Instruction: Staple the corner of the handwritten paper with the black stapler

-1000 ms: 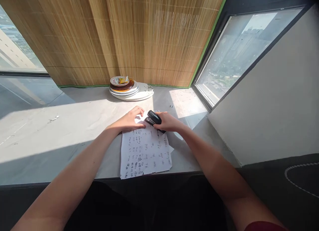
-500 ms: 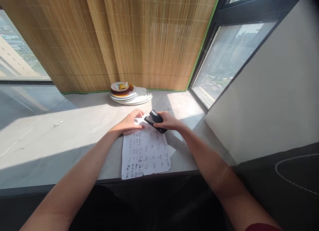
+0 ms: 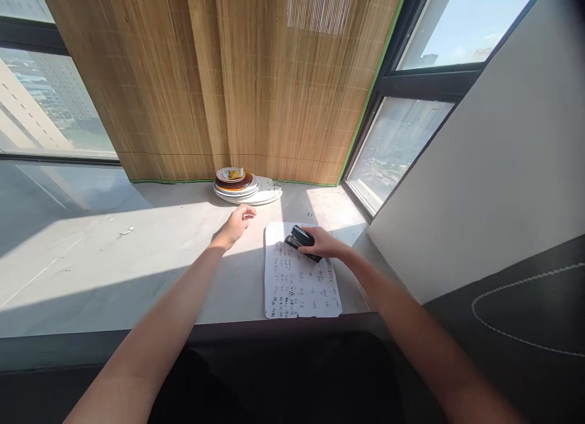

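A black stapler (image 3: 302, 236) is gripped in my right hand (image 3: 322, 242), over the upper right part of a handwritten sheet of paper (image 3: 292, 290). Whether other sheets lie under the top one I cannot tell. The paper lies on the pale ledge close to its front edge. My left hand (image 3: 235, 225) hovers left of the paper, apart from it, with its fingers loosely bent and nothing in them. Just beyond that hand is a stack of plates (image 3: 260, 195).
A small yellow packet (image 3: 236, 174) rests on the top plate. Behind the plates hangs a bamboo blind (image 3: 183, 107). Small white scraps (image 3: 124, 233) lie on the ledge (image 3: 173, 290) at the left. A white wall (image 3: 457, 186) borders the right side.
My left hand has let go of the paper and moved away to the left. The stapler stays in my right hand. The view has tilted up and shifted.
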A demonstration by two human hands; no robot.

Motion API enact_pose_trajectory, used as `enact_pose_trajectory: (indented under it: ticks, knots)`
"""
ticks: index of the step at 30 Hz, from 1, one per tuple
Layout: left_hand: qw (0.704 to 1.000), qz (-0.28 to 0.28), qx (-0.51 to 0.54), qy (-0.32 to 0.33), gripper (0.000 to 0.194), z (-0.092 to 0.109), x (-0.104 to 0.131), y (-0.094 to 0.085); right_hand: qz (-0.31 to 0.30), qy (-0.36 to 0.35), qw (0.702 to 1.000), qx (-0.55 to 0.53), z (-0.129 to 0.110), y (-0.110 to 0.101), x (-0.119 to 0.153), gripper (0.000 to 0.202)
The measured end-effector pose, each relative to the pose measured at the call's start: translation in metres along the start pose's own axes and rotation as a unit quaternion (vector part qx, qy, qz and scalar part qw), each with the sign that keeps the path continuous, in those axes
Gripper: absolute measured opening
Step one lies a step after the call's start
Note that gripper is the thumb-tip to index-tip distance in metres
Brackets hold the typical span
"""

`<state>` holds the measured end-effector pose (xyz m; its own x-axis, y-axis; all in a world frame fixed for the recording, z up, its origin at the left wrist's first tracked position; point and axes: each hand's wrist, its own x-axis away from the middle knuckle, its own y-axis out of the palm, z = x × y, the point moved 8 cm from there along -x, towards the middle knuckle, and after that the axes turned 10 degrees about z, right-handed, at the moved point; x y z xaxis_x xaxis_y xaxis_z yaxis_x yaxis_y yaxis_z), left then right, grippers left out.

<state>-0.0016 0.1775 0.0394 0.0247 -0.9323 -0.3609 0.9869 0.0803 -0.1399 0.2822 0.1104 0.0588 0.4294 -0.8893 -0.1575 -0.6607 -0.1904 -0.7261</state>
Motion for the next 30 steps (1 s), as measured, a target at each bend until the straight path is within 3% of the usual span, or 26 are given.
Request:
enact_pose_trajectory:
  ticks: [1,4,6,9,12,15,16,19,22,24,27,30]
  knots:
    - [1.0,0.001,-0.017,0.011,0.028,0.001,0.0,0.0,0.007,0.01,1.0,-0.014,0.011,-0.011,0.0,0.036]
    - [0.997,0.007,-0.066,0.035,0.019,0.008,0.0,0.001,0.181,0.046,0.982,0.005,0.041,-0.051,-0.013,0.046]
    - [0.992,0.022,-0.116,0.046,0.016,0.014,0.002,0.001,0.23,0.025,0.969,0.09,0.045,-0.052,-0.027,0.041]
    - [0.979,0.049,-0.192,0.056,0.019,0.025,0.012,-0.004,0.134,0.04,0.961,0.24,0.054,-0.013,-0.048,0.049]
    - [0.966,0.05,-0.248,0.057,0.021,0.03,0.039,-0.021,0.059,0.085,0.947,0.304,0.064,0.017,-0.053,0.062]
    - [0.95,0.037,-0.307,0.048,0.031,0.027,0.079,-0.062,0.029,0.085,0.939,0.333,0.06,0.032,-0.056,0.066]
    - [0.931,0.028,-0.361,0.047,0.037,0.024,0.094,-0.08,0.019,0.082,0.936,0.341,0.055,0.039,-0.059,0.067]
    - [0.882,0.113,-0.457,-0.006,0.043,0.019,0.131,-0.152,0.0,0.053,0.941,0.333,0.024,0.07,-0.078,0.068]
    - [0.903,0.182,-0.388,-0.042,0.037,0.02,0.156,-0.194,-0.016,0.017,0.948,0.318,-0.027,0.12,-0.107,0.068]
    - [0.914,0.229,-0.33,-0.061,0.033,0.021,0.165,-0.207,-0.021,-0.012,0.951,0.307,-0.067,0.159,-0.126,0.067]
    - [0.907,0.28,-0.306,-0.077,0.034,0.023,0.171,-0.217,-0.026,-0.051,0.955,0.29,-0.121,0.21,-0.147,0.067]
    - [0.904,0.309,-0.282,-0.093,0.035,0.023,0.176,-0.226,-0.03,-0.076,0.958,0.275,-0.155,0.24,-0.157,0.068]
